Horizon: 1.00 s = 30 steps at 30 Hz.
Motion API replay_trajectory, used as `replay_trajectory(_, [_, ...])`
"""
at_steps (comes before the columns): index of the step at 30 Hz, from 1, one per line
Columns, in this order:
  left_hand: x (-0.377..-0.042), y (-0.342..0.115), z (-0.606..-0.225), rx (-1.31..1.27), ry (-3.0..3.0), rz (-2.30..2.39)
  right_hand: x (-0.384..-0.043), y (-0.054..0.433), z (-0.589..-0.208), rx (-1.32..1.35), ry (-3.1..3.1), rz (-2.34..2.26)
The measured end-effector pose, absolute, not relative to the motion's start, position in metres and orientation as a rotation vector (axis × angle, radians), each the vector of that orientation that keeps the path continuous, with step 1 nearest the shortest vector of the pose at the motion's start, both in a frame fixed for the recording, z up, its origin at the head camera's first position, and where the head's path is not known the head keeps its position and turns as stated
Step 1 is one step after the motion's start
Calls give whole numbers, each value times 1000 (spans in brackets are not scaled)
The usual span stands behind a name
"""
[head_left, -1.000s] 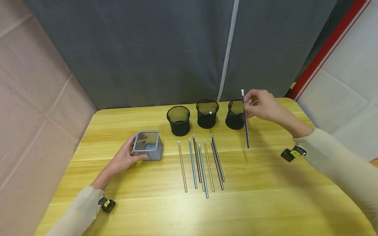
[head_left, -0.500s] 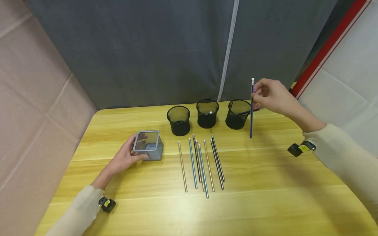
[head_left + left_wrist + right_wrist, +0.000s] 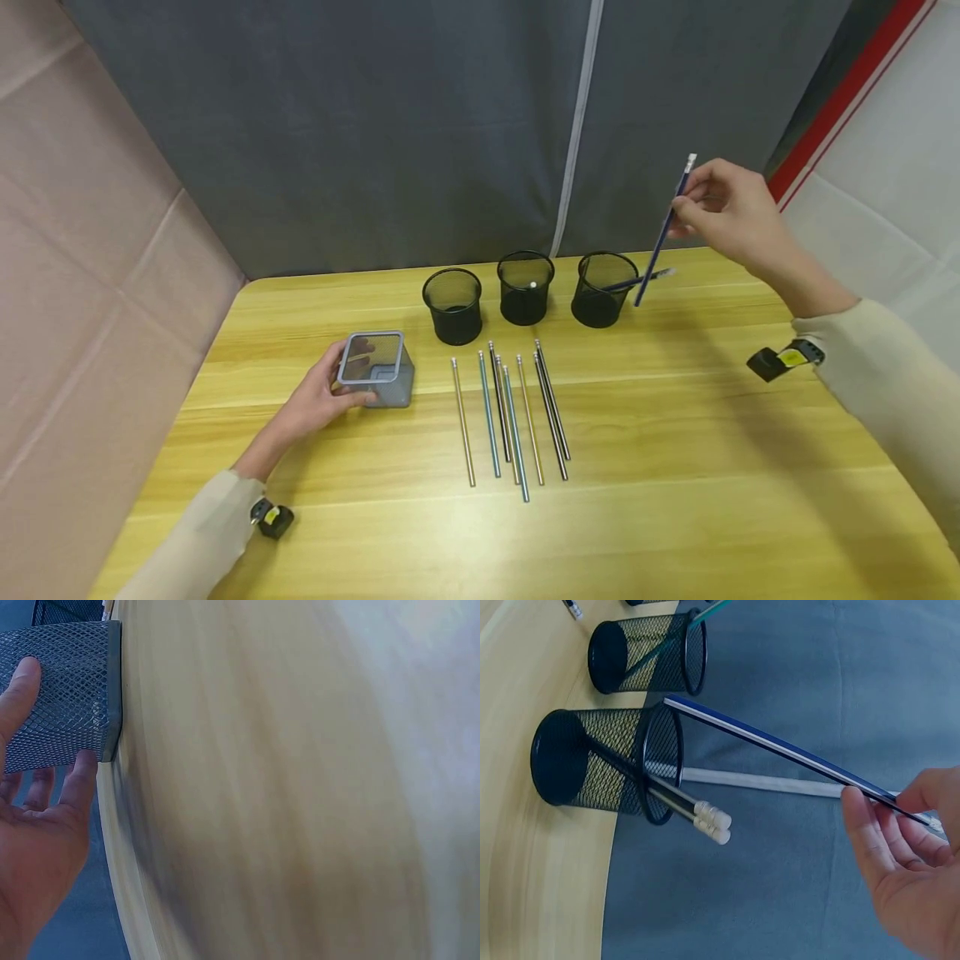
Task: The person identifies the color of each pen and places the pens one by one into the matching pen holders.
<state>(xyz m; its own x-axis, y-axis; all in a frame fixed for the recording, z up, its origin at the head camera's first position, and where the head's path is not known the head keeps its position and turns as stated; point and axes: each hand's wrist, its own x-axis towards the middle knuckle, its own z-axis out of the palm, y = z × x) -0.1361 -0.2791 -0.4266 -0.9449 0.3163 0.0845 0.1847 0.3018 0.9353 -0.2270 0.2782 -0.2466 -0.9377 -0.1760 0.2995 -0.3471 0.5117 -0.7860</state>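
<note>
My right hand pinches a dark blue pencil near its white eraser end, raised to the right of the right-hand black mesh cup. The pencil slants, and its lower end points down toward that cup's rim; in the right wrist view that end overlaps the rim. Two dark pencils lean inside the same cup with their erasers sticking out. My left hand grips a grey square mesh pen holder standing on the table, thumb on the near side and fingers at the left and behind.
The middle black mesh cup has a green pencil in it; another black cup stands to its left. Several gold, teal and black pencils lie on the wooden table. A dark grey curtain hangs behind.
My right hand has risen and moved right with the blue pencil, which now tilts more. The right cup and a pencil leaning out of it have come into sight. The left hand stays put.
</note>
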Motion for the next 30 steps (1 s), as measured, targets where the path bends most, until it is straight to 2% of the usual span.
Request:
replay_trajectory(7, [-135,-280,-426,469,2448,1720,-232,283,-253,476,-2436,1523])
replay_trajectory(19, [-133,-281,-425,462,2467,1690,-236,272,-282,641,-2407,1235])
replay_trajectory(30, [-132,-280,-424,477,2448,1712,-232,265,-296,668,-2486,1204])
